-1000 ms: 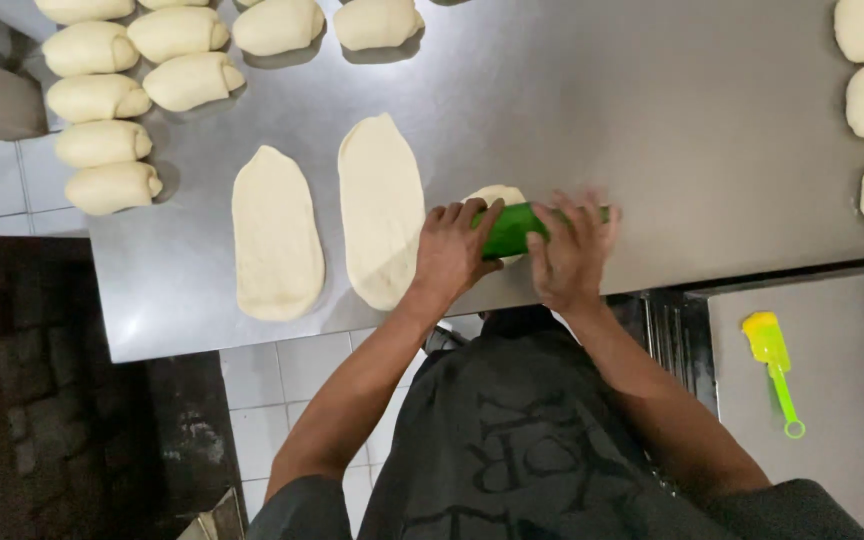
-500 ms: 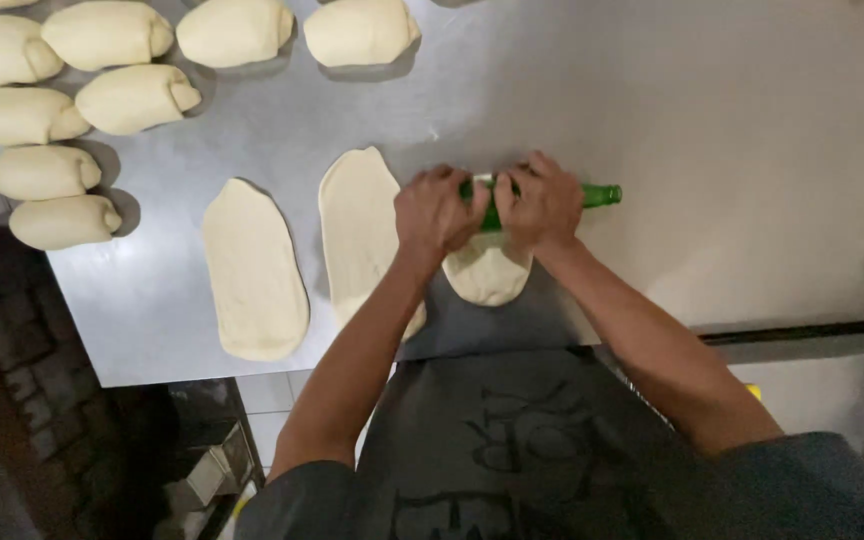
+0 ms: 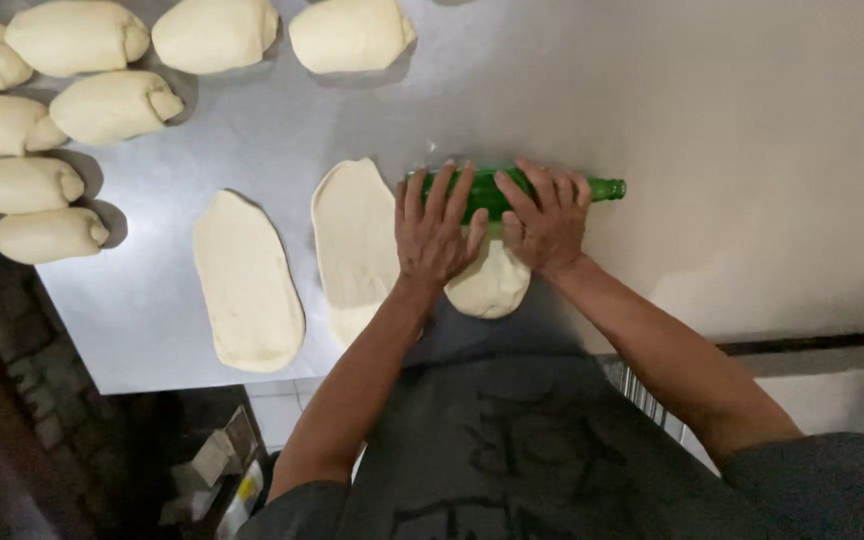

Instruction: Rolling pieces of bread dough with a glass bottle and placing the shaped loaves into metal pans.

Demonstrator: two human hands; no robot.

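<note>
A green glass bottle lies on its side on the steel table; whether anything is in it cannot be told. Its long axis runs left to right across the view, with the narrow neck and mouth pointing right, past the right hand. Both hands press flat on top of it, fingers stretched out and slightly spread: the left hand covers the body of the bottle, the right hand the part nearer the neck. Under the bottle and the palms lies a piece of dough, its rounded near end showing just below the hands. Left of it lie two flattened oval sheets, long axes pointing away from the person. Rolled dough logs sit in rows at the far left corner. Below the table edge are pale floor tiles and a dark brick wall
</note>
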